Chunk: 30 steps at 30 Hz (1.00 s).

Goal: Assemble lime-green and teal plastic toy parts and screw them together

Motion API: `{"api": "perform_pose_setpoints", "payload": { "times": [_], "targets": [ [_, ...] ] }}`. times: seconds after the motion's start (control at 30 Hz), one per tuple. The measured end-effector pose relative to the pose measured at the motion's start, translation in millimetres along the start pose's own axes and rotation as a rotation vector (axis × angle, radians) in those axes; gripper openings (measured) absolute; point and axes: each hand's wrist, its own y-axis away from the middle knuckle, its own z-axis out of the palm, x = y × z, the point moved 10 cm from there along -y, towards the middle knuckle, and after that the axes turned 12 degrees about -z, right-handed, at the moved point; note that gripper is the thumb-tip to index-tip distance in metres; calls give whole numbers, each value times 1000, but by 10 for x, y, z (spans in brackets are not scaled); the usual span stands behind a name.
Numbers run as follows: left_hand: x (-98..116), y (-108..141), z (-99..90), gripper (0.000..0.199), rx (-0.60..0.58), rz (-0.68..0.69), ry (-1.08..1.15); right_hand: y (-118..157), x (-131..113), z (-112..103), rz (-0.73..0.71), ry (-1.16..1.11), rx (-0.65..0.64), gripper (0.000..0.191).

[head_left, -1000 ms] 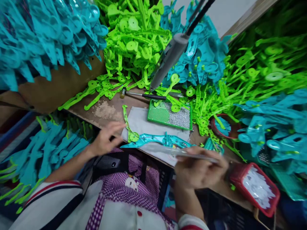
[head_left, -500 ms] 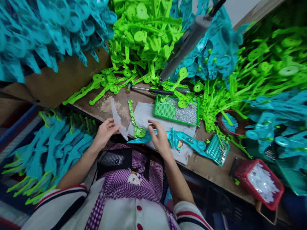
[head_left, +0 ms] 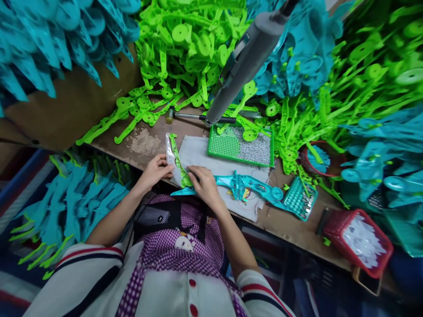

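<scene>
My left hand (head_left: 155, 172) pinches the edge of a clear, curved plastic piece (head_left: 170, 159), which stands against a green arm-shaped part (head_left: 176, 157). On the round lower end of that green part rest the fingers of my right hand (head_left: 204, 185), closed around it; its far side is hidden under them. A long blue part (head_left: 256, 185) lies on a grey cloth (head_left: 194, 152), its left tip passing beneath my right hand.
A green basket (head_left: 224, 157) of small metal pieces sits behind the cloth, near a hammer (head_left: 190, 116). A grey tool (head_left: 244, 66) hangs above. Green parts (head_left: 185, 39) pile behind; a red basket (head_left: 340, 237) stands at right.
My left hand has brought the clear piece right, against the green part. My right hand has moved left and closed on the green part's round end. The view has shifted slightly.
</scene>
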Motion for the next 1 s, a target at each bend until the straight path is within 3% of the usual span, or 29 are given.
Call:
{"api": "perform_pose_setpoints", "payload": {
  "times": [0.4,0.7,0.83,1.0],
  "targets": [
    [-50,18,-61,44,103,-45,46,-10,-57,34,-17,104,-36,38],
    [-41,28,1,41,131,-60,19,-8,-66,68,-55,191,-47,36],
    [-37,-2,-32,47,180,5,-116,-10,-97,61,-72,227,-51,37],
    [205,142,15,60,259,266,-573,-25,-151,78,-110,255,-115,37]
  ]
}}
